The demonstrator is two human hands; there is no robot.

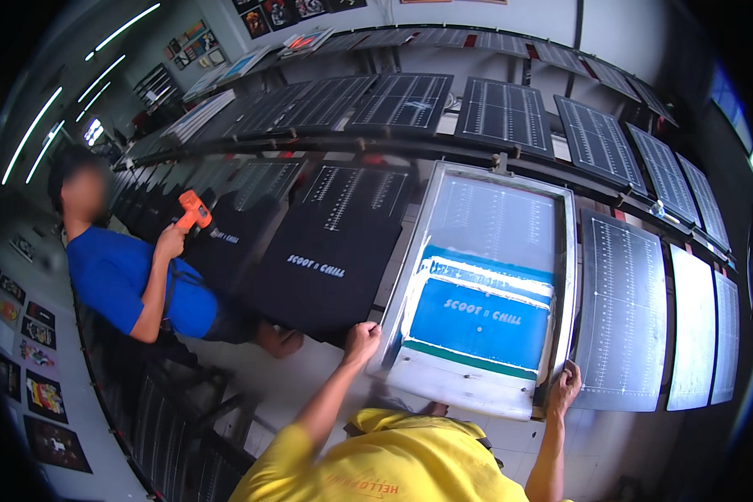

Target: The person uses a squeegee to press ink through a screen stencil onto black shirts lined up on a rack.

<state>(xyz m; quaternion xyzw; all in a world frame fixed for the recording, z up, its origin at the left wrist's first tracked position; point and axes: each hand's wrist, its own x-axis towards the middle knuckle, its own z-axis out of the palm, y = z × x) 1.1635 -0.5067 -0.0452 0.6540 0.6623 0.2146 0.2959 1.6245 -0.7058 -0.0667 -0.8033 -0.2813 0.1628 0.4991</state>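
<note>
A silk screen frame (pixel 571 276) with a pale border lies in front of me over a printing board. Its mesh carries a blue stencil area (pixel 477 341) with pale lettering, and white ink (pixel 492 283) runs in a band across it. My left hand (pixel 363 341) is closed at the frame's left edge, near its front corner. On the opposite side, my right hand (pixel 567 385) has curled fingers at the right edge. Just left of the frame, a black T-shirt (pixel 326 272) with a white print is stretched over a board.
At left, a person in a blue shirt (pixel 138 272) holds an orange heat gun (pixel 194 209) over another printed black shirt (pixel 230 230). Gridded boards (pixel 623 309) stand to the right of the frame. A rail (pixel 594 186) and more boards (pixel 504 113) run behind it.
</note>
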